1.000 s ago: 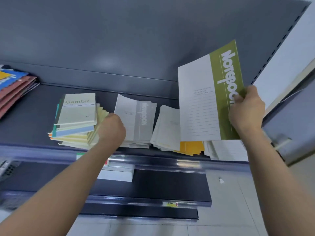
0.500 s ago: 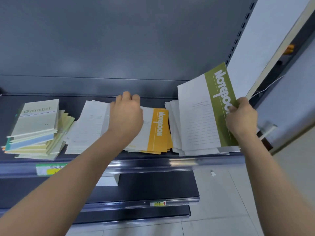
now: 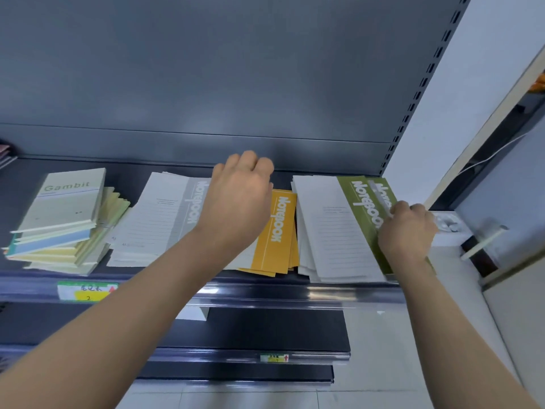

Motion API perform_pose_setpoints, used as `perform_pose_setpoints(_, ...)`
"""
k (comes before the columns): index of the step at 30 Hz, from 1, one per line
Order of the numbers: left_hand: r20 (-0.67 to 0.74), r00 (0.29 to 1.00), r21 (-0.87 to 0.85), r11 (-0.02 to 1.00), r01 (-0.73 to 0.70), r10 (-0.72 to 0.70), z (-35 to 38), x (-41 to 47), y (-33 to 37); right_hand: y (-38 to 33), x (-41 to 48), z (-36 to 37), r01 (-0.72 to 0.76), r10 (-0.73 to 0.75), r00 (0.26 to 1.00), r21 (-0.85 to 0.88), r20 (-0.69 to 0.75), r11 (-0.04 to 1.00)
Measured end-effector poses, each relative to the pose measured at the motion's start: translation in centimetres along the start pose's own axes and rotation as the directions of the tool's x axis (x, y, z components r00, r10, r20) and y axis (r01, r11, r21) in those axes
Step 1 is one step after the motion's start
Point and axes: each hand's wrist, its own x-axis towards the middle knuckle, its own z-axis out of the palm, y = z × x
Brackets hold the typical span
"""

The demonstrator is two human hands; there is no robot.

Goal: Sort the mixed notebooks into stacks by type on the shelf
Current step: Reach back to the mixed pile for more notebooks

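The green notebook [image 3: 358, 202] has come down onto the right stack [image 3: 324, 240] on the shelf [image 3: 295, 290], its edge pinched by the fingers of the right hand [image 3: 407, 231]. I think it should be squared with the stack before release. The left hand [image 3: 239, 199] partly hides the yellow notebook [image 3: 278, 231], and its fingers curl out of sight, so I cannot tell whether they hold anything.
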Motion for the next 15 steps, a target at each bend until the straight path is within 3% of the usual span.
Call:
perform_pose_setpoints(5,-0.081,0.996,0.016,0.999,-0.04,0.041,-1.3,0.0,-2.0,-5.1,-1.2,-2.6,0.277,-0.273,0.961,0.214,-0.046,0.937)
perform_pose_setpoints(9,-0.165,0.986,0.059,0.998,-0.028,0.037,-4.4,-0.6,-5.5,-11.8,-3.4,-7.1,0.486,-0.473,0.873,0.274,-0.118,0.83)
perform_pose_setpoints(15,-0.252,0.968,0.172,0.984,0.054,-0.009,-12.2,-4.4,-13.9,-24.1,-10.1,-12.3,0.701,-0.646,0.711,0.346,-0.277,0.623)
